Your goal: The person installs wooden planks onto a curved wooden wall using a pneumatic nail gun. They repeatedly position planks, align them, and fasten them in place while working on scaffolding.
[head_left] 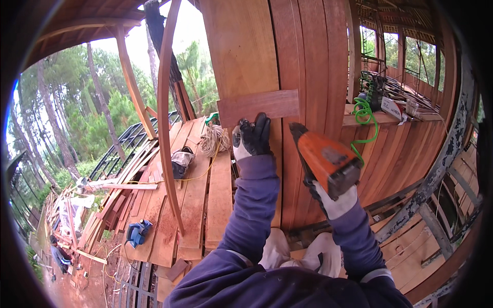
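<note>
left hand [251, 137]: gloved, fingers spread flat against short board [258, 106] at 12 o'clock, pressing it on plank wall [313, 66] | right hand [331, 197]: at 4 o'clock, closed around orange nail gun [323, 159], nose toward the wall

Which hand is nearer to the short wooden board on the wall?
Left. The left hand presses on the short wooden board's lower edge; the right hand is lower and to its right, holding an orange nail gun.
</note>
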`<state>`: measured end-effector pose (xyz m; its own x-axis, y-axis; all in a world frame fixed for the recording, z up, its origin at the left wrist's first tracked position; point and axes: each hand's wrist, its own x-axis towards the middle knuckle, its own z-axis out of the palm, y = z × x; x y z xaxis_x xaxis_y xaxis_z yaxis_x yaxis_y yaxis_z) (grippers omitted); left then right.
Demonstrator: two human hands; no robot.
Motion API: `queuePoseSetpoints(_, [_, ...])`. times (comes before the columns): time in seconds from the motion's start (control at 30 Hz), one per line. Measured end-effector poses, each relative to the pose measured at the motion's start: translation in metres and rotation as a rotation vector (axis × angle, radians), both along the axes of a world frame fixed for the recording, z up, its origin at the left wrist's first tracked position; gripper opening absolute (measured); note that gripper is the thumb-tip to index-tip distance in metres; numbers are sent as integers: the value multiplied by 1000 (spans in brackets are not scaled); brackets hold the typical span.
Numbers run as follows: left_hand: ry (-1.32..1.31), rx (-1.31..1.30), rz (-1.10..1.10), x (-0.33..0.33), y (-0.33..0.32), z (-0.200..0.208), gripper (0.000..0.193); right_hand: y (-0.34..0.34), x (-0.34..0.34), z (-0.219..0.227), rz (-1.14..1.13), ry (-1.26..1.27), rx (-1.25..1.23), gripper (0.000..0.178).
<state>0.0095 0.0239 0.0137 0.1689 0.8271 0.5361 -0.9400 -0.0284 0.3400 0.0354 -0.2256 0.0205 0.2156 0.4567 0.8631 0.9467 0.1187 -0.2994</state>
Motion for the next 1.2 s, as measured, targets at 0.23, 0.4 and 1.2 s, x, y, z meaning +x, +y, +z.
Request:
queuePoseSetpoints(0.23, [-152,-56,-155,-1,-15,21,23,35,-6,42,-76,-260,-6,22])
queuePoseSetpoints(0.4, [128,212,387,-4,-10,12,28,50,-18,51,15,110,-124,24])
queuePoseSetpoints(1.2, [1186,1765,1759,-92,-9,133,51,51,9,4,-168,-299,63,37])
